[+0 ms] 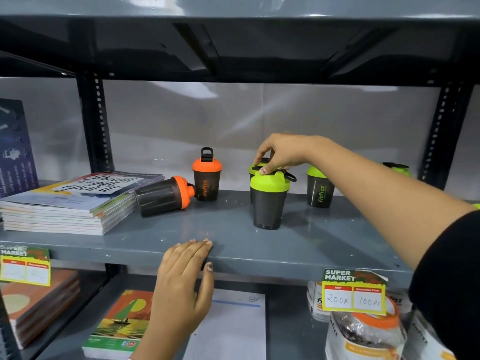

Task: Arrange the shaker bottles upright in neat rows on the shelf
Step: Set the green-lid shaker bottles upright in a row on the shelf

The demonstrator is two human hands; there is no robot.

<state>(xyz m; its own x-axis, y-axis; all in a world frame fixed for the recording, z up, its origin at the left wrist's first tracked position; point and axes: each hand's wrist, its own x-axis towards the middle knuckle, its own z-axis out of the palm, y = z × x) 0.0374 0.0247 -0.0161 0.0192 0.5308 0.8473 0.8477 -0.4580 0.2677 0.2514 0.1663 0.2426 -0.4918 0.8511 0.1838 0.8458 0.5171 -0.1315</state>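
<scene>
On the grey shelf [233, 229] a green-lidded shaker bottle [268, 201] stands upright near the middle. My right hand [280, 153] grips its lid from above. Directly behind it another green-lidded bottle [253, 168] is mostly hidden. A third green-lidded bottle [319, 189] stands upright to the right, and one more [397, 168] peeks out behind my forearm. An orange-lidded bottle [207, 178] stands upright at the back; a second orange-lidded bottle [164, 194] lies on its side, lid pointing right. My left hand [183, 276] rests flat on the shelf's front edge, holding nothing.
A stack of notebooks [75, 201] fills the shelf's left side, touching the lying bottle. Perforated uprights [97, 126] stand at both ends. Price tags [354, 292] hang from the shelf edge. Below lie books [122, 323], papers and wrapped bottles [363, 333].
</scene>
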